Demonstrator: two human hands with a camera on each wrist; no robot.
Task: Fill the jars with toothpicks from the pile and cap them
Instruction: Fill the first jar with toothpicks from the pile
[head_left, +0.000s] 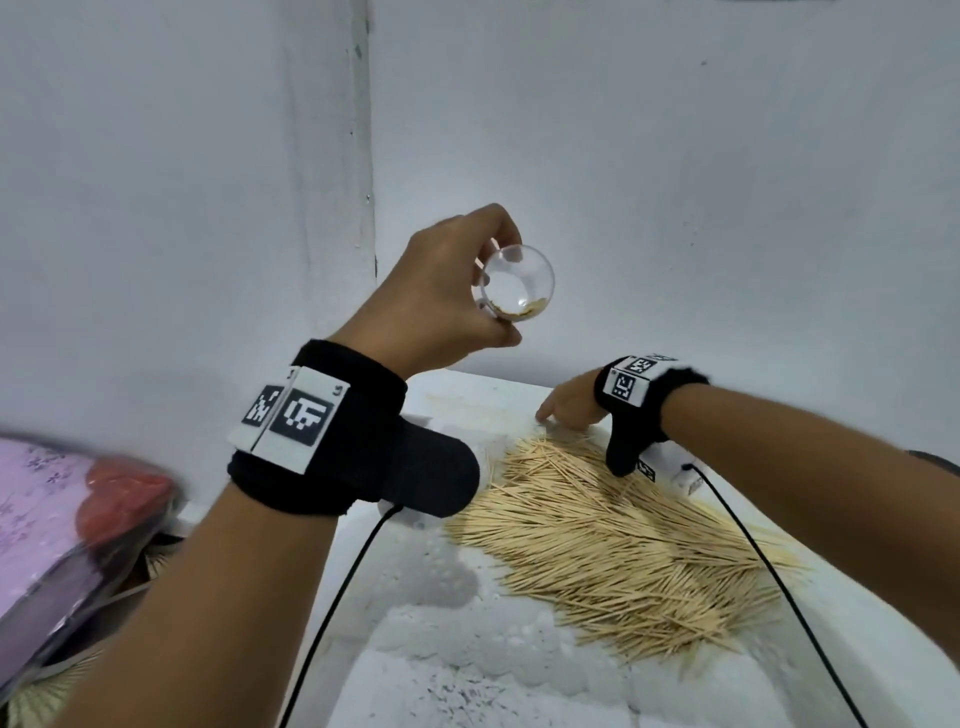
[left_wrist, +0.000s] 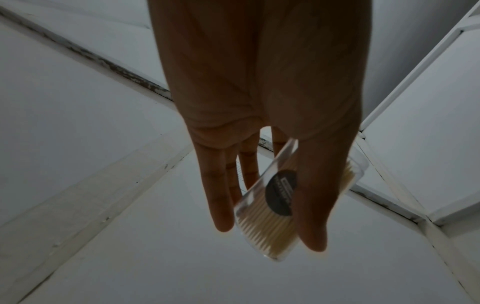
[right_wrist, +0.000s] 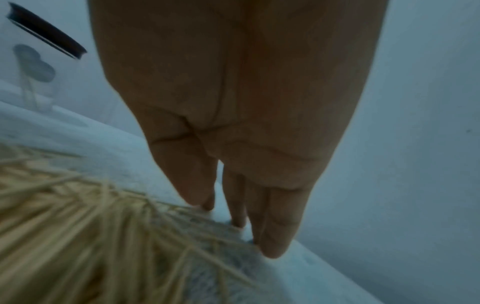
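A clear jar (head_left: 514, 288) is held up in the air by the left hand (head_left: 447, 291), well above the table (head_left: 467, 675), with the thumb and fingers curled round its sides. From the left wrist view, toothpicks (left_wrist: 267, 228) are seen packed inside the jar (left_wrist: 265, 205), and a dark round label (left_wrist: 281, 193) is shown on its wall. No cap is seen on it. Down at the far edge of the table, the right hand (head_left: 569, 408) is lowered to the pile of toothpicks (head_left: 623, 545). Its fingers (right_wrist: 275, 226) are stretched out straight and close together, the tips set at the edge of the pile (right_wrist: 91, 236); nothing is gripped. A dark-lidded jar (right_wrist: 46, 61) is glimpsed, blurred, beyond the pile. A pink floral bundle (head_left: 47, 519) is seen beside the table, at the left.
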